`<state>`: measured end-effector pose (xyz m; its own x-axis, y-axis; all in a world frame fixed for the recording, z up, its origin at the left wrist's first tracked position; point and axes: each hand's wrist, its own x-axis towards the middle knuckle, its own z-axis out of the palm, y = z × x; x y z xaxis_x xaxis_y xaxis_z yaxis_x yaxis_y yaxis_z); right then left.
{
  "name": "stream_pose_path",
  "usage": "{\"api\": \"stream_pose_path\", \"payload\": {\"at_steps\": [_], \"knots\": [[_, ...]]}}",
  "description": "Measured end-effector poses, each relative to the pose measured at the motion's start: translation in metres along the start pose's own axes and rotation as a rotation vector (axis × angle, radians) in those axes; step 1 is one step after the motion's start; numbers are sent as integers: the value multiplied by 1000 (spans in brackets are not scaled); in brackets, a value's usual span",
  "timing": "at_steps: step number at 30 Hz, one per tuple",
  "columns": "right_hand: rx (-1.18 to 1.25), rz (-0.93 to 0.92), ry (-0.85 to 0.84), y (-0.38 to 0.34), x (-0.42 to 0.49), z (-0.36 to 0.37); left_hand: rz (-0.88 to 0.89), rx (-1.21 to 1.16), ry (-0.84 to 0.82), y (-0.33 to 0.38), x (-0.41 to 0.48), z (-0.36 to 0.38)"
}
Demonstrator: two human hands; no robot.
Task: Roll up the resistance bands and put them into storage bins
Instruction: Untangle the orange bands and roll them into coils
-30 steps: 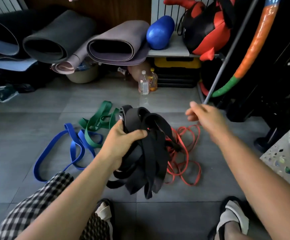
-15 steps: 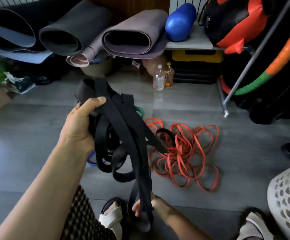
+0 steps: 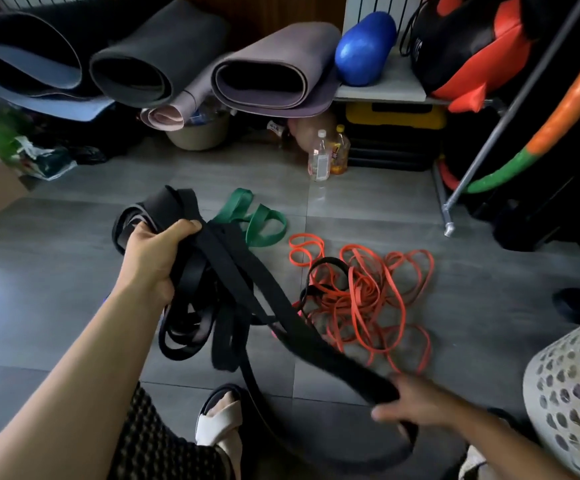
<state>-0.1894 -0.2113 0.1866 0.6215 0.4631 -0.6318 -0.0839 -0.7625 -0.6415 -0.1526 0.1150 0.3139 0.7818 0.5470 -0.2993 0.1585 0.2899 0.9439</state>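
Nearest, at five o'clock in view, the right hand is gripping a stretched loop of the black bands, while at nine o'clock the left hand is clenching the remaining bundle, with orange bands lying on the floor at its three o'clock and a green band lying at its two.

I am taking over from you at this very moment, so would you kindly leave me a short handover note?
Left hand: grips the bundle of black bands, held above the floor.
Right hand: grips one black band drawn out of that bundle.
Red bands: tangled on the floor.
Green band: on the floor behind the bundle.
White perforated bin: at the right edge.
Done: no rolled band in sight.
Left: separate, roll and bin every band.
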Motion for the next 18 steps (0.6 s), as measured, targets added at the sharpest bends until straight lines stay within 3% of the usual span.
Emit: {"api": "stream_pose_path", "payload": {"at_steps": [4, 7, 9, 14, 18], "knots": [[829, -49, 387, -34, -29, -69, 32, 170, -108, -18, -10, 16], [1305, -231, 321, -94, -32, -89, 5, 219, -248, -36, -28, 38], [1381, -228, 275, -130, -18, -82, -34, 202, -353, -45, -40, 52], [1352, -203, 402, -185, 15, -50, -114, 55, -670, -43, -46, 62], [1376, -235, 246, -196, 16, -48, -42, 225, -655, -41, -40, 57]]}}
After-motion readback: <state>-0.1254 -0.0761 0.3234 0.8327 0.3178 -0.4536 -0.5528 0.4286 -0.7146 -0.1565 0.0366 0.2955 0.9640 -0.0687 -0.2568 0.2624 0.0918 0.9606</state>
